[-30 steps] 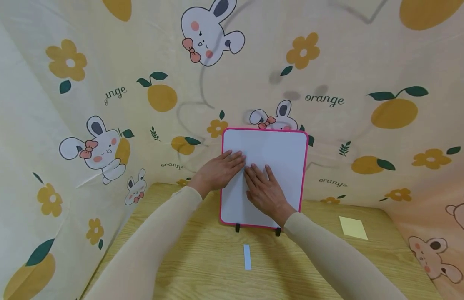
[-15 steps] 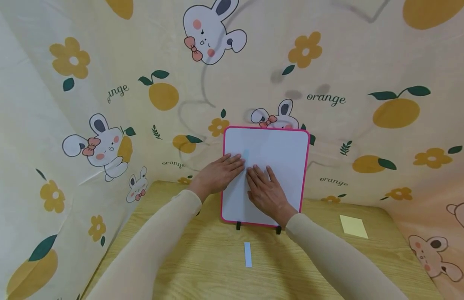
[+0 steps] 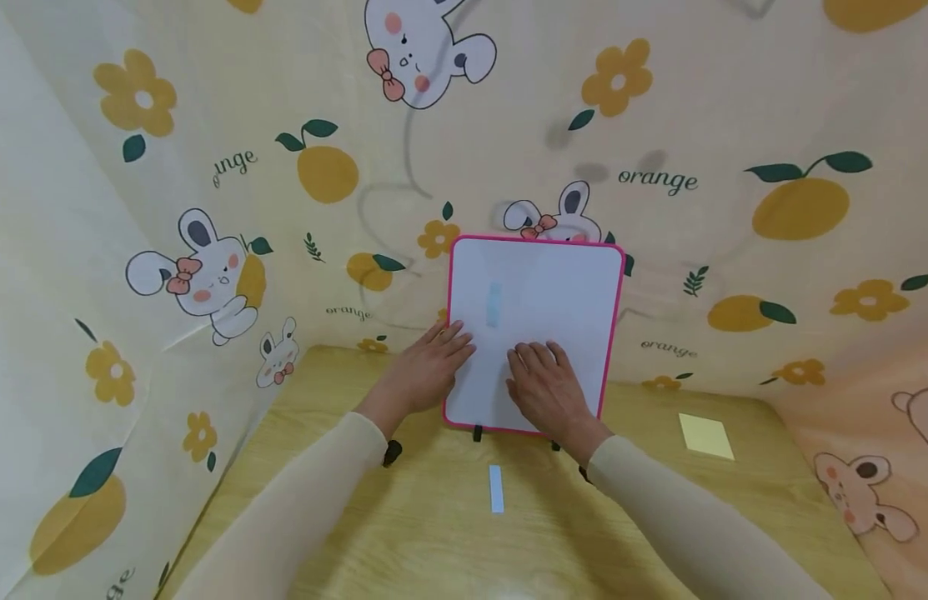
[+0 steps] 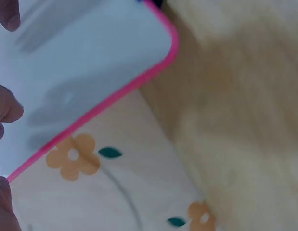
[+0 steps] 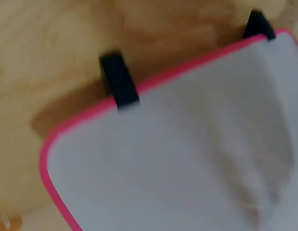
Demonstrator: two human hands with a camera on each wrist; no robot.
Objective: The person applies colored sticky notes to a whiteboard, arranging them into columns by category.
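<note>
A whiteboard (image 3: 539,275) with a pink rim leans upright on black stand feet (image 3: 477,433). On its upper left part a pale blue strip (image 3: 494,305) lies flat and nearly vertical. My left hand (image 3: 424,367) is in front of the board's left edge, fingers extended, holding nothing. In the left wrist view its fingertips (image 4: 9,103) show at the left edge, with shadows on the board. Lower down and right of the strip is my right hand (image 3: 549,387), fingers loosely bent and holding nothing. Whether it touches the board cannot be told; the right wrist view shows none of it.
Another pale blue strip (image 3: 497,489) lies on the wooden table (image 3: 418,525) in front of the board. To the right lies a yellow square of paper (image 3: 706,436). A patterned cloth (image 3: 328,242) rises behind the board and along the sides.
Both hands have moved down and apart from the board's middle, uncovering the blue strip on it. The head view has tilted slightly, so the scene sits higher in it.
</note>
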